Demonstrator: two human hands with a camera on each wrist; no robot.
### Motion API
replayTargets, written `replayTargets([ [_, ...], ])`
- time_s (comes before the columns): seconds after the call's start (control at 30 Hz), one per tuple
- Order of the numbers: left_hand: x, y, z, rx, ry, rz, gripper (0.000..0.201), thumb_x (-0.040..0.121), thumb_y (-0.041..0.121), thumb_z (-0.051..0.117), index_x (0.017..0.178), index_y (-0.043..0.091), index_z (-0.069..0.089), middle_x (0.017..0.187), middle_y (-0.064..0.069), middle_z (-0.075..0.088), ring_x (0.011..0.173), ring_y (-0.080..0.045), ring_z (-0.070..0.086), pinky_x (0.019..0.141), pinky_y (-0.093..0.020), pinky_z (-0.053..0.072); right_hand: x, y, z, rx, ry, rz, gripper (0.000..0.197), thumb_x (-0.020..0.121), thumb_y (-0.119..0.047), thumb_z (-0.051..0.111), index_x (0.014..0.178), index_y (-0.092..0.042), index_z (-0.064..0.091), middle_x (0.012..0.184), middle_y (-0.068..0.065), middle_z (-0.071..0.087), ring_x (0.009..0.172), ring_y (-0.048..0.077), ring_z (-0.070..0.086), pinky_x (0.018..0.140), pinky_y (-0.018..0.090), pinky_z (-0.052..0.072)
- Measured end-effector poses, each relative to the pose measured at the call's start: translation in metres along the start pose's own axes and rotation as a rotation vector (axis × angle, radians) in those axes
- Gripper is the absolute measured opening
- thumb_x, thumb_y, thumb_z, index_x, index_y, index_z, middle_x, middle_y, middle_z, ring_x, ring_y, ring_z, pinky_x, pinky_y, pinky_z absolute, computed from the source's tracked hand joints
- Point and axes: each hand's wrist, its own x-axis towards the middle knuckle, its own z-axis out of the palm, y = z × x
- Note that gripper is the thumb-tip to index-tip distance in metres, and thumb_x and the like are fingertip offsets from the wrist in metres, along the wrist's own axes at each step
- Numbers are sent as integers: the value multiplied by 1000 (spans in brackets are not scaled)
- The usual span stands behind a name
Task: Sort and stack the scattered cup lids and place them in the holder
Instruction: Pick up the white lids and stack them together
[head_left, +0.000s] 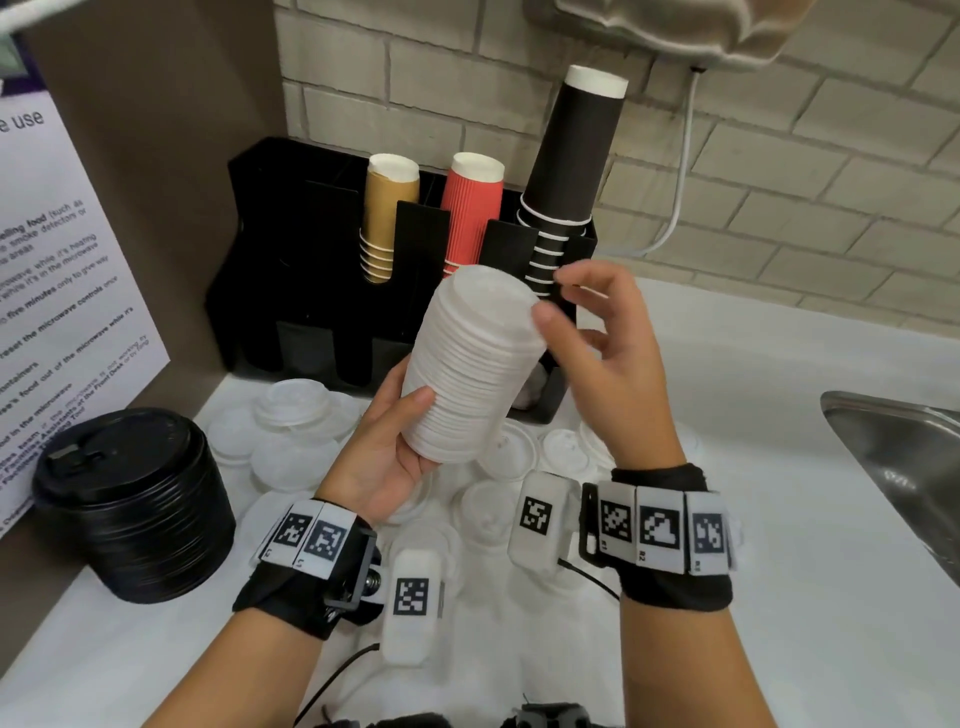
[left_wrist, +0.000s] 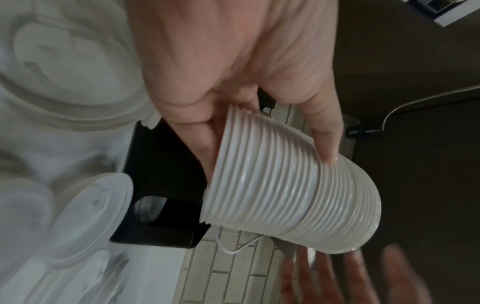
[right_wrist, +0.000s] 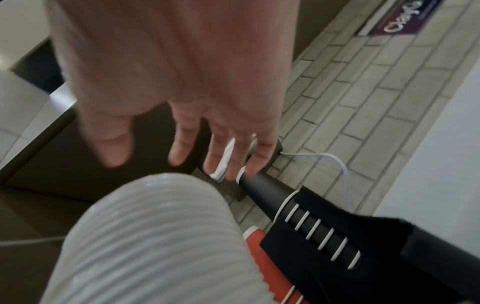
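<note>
The left hand (head_left: 379, 457) grips a tall stack of white cup lids (head_left: 470, 369) near its lower end, thumb on the near side and fingers wrapped round the far side; the stack tilts up and away from the palm, held in the air. The right hand (head_left: 608, 358) is beside the stack's upper end with its fingers spread and relaxed, holding nothing; its thumb tip lies at the top lid's edge, though contact cannot be told. Beyond both hands stands the black holder (head_left: 311, 291), with a column of tan paper cups (head_left: 387, 213), a column of red ribbed cups (head_left: 470, 208) and a column of black cups (head_left: 571, 156) rising from its rear slots just past the right fingertips. Under and around the wrists, loose white lids (head_left: 296, 415) lie scattered on the white counter (head_left: 753, 597). Left of the left hand sits a stack of black lids (head_left: 130, 499). Far right of the right hand is the corner of a steel sink (head_left: 904, 452).
</note>
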Motion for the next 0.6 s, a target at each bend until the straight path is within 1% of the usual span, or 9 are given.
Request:
replayTargets([
  [0.07, -2, 10, 1, -20, 7, 39, 97, 50, 40, 95, 135, 28, 51, 135, -2, 61, 124, -24, 59, 82, -37, 59, 6, 7, -3, 9, 96, 74, 6, 92, -22, 54, 87, -25, 54, 89, -9, 58, 86, 6, 56, 76, 22, 45],
  [0.1, -3, 17, 2, -27, 12, 61, 93, 52, 40, 94, 134, 28, 52, 134, -1, 62, 123, -23, 60, 82, -37, 59, 8, 13, -4, -91, 52, 120, 12, 95, -18, 51, 84, -21, 54, 84, -5, 57, 80, 9, 54, 73, 23, 44],
  [0.13, -5, 23, 2, -28, 22, 83, 91, 55, 40, 93, 135, 27, 51, 134, -2, 62, 122, -23, 60, 82, -37, 59, 9, 20, -2, -235, -89, 167, 14, 95, -16, 50, 83, -18, 56, 83, -1, 57, 79, 12, 54, 72, 26, 44],
  [0.2, -8, 39, 3, -19, 46, 127, 84, 69, 38, 85, 141, 22, 45, 140, -5, 57, 124, -24, 58, 87, -39, 58, 6, 31, 9, -550, -527, 159, 8, 93, -18, 55, 90, -15, 62, 91, 3, 58, 88, 18, 55, 82, 35, 48],
  [0.3, -12, 65, 6, -18, 59, 200, 86, 76, 34, 79, 148, 16, 37, 146, -9, 51, 129, -25, 54, 93, -38, 55, -11, 32, 43, -774, -1008, -66, 33, 87, -36, 64, 116, -20, 60, 118, 3, 50, 107, 21, 45, 94, 42, 41],
  [0.4, -16, 90, 9, -7, 77, 237, 72, 86, 32, 64, 149, 15, 35, 147, -8, 50, 129, -24, 55, 90, -35, 56, -30, 22, 80, -760, -1276, -321, 69, 79, -50, 70, 138, -25, 45, 140, 3, 38, 126, 22, 34, 105, 40, 32],
  [0.47, -19, 103, 8, -2, 74, 260, 63, 92, 31, 55, 149, 15, 36, 146, -8, 51, 129, -24, 55, 93, -37, 55, -43, 16, 102, -803, -1436, -433, 92, 72, -60, 72, 147, -27, 32, 151, 3, 28, 134, 20, 19, 113, 39, 21],
  [0.53, -23, 113, 8, 0, 70, 289, 64, 91, 31, 56, 149, 13, 36, 145, -9, 52, 129, -25, 55, 95, -38, 54, -51, 10, 122, -873, -1568, -523, 100, 72, -65, 70, 152, -30, 21, 158, 1, 18, 141, 19, 8, 117, 42, 8],
  [0.6, -27, 120, 8, -2, 59, 311, 69, 87, 32, 62, 148, 13, 37, 142, -8, 55, 128, -25, 55, 95, -38, 54, -57, 8, 140, -920, -1642, -615, 97, 76, -65, 65, 153, -31, 17, 160, -2, 14, 146, 22, 6, 120, 42, 4],
])
